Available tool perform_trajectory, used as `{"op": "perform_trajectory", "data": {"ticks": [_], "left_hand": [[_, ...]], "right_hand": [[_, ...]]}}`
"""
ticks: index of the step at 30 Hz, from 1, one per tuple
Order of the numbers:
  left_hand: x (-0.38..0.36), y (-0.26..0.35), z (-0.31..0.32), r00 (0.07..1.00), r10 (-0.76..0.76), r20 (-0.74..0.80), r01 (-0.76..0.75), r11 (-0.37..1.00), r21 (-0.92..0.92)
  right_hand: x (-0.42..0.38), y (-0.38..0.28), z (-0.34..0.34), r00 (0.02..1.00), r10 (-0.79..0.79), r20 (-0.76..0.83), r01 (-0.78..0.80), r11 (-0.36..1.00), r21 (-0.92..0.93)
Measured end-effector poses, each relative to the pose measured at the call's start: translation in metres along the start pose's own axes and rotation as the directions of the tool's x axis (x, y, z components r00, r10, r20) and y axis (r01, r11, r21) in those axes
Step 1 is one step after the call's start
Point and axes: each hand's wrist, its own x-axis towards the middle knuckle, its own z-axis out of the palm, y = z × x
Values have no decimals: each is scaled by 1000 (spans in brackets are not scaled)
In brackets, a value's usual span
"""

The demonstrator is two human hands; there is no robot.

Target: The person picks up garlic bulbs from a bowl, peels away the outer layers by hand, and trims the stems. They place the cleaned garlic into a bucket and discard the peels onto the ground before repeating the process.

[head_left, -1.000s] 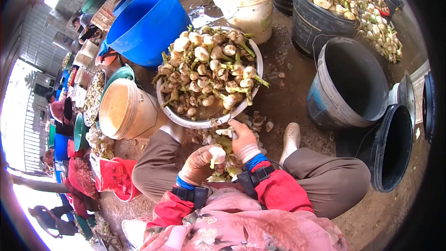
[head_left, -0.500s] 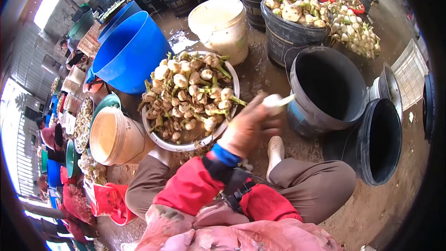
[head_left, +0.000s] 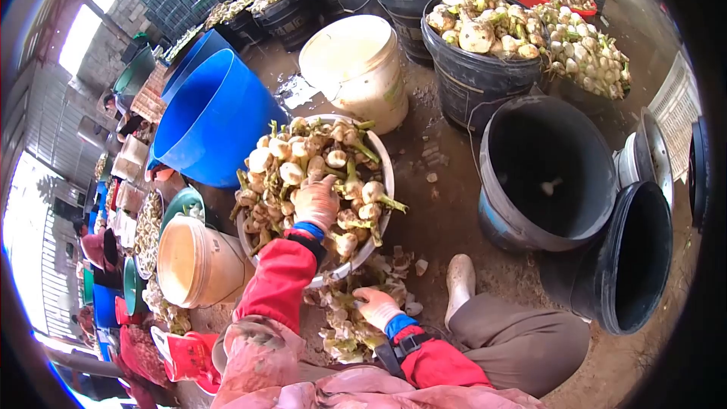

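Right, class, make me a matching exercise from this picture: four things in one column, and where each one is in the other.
Things:
1. left hand
2. right hand
3. blue tub
4. loose bulb

Places:
A. inside the empty black bucket
B. on the peel scraps by the knees
C. on the bulbs in the metal basin
D. tipped on its side beside the basin

Pairs: 1-C, 2-B, 3-D, 4-A

Left hand (head_left: 316, 202) moved from the bucket (head_left: 547, 174) to the bulbs (head_left: 303, 170)

Muddy floor (head_left: 443, 216) under buckets (head_left: 547, 174)
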Motion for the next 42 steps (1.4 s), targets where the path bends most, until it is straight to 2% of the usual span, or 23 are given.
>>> {"op": "perform_trajectory", "data": {"ticks": [2, 4, 12, 14, 15, 16, 18, 20, 21, 22, 24, 25, 26, 28, 29, 30, 31, 32, 34, 36, 38, 40, 42], "left_hand": [[17, -18, 10, 989, 106, 107, -121, 982, 142], [24, 8, -18, 886, -103, 453, 42, 989, 143], [-14, -23, 17, 981, -176, 82, 178, 984, -18], [-28, -38, 21, 993, -101, -68, 88, 982, -169], [-35, -40, 21, 975, -154, -158, 96, 940, -326], [-44, -46, 20, 968, -141, -210, 14, 860, -509], [-77, -50, 32, 909, -392, 141, 256, 260, -931], [-117, -47, 24, 933, -247, 261, 324, 268, -907], [-135, -33, 9, 907, -282, 314, 387, 258, -885], [-153, -22, -8, 879, -239, 413, 454, 153, -878], [-180, -16, -28, 872, -64, 485, 489, 109, -865], [-193, -8, -38, 887, -101, 451, 451, -18, -892], [-203, 0, -44, 897, -140, 418, 400, -141, -906], [-220, -6, -29, 899, -127, 418, 424, 17, -906], [-225, 3, -40, 912, -167, 374, 403, 204, -892], [-230, 13, -50, 925, -196, 325, 377, 382, -844], [-234, 3, -39, 915, -213, 342, 403, 463, -790], [-237, 2, -29, 909, -180, 377, 401, 122, -908], [-246, -10, -7, 935, -270, 228, 329, 428, -842], [-250, -6, -13, 943, -285, 173, 296, 476, -828], [-254, 2, -25, 958, -282, 53, 249, 723, -645], [-252, 20, -42, 951, -309, -29, 222, 742, -633], [-252, 26, -45, 947, -313, -68, 277, 909, -312]], "right_hand": [[10, 12, 6, 1000, -2, -13, 2, 999, 36], [13, 13, 5, 1000, 5, -31, -3, 998, 58], [11, 4, -1, 993, 87, -84, -82, 995, 63], [7, 1, -1, 992, 67, -104, -55, 992, 114], [8, 2, 1, 988, 16, -154, 3, 993, 120], [13, 3, 6, 987, 15, -157, 4, 993, 121], [21, 3, 16, 930, -99, -353, 245, 886, 395], [18, -5, 14, 922, -176, -344, 327, 830, 452], [16, -8, 15, 900, -260, -350, 387, 846, 366], [14, -13, 18, 902, -261, -343, 384, 847, 367], [6, -28, 20, 960, -164, -228, 272, 749, 604], [-5, -33, 12, 991, -101, -90, 130, 518, 846], [-7, -41, 12, 998, -19, -64, 65, 502, 863], [-4, -33, 16, 992, -128, -18, 47, 228, 973], [-6, -36, 16, 993, -107, 50, -27, 203, 979], [-12, -40, 13, 991, -99, 91, -66, 232, 971], [-11, -39, 14, 990, -102, 102, -68, 295, 953], [-11, -38, 15, 988, -106, 112, -67, 357, 932], [-9, -40, 14, 987, -147, -71, 155, 714, 683], [-16, -52, 11, 985, -142, -102, 171, 667, 725], [-19, -59, 10, 982, -150, -118, 189, 684, 705], [-22, -60, 14, 978, -161, -130, 206, 700, 684], [-21, -63, 19, 961, -177, -214, 253, 875, 412]]}}
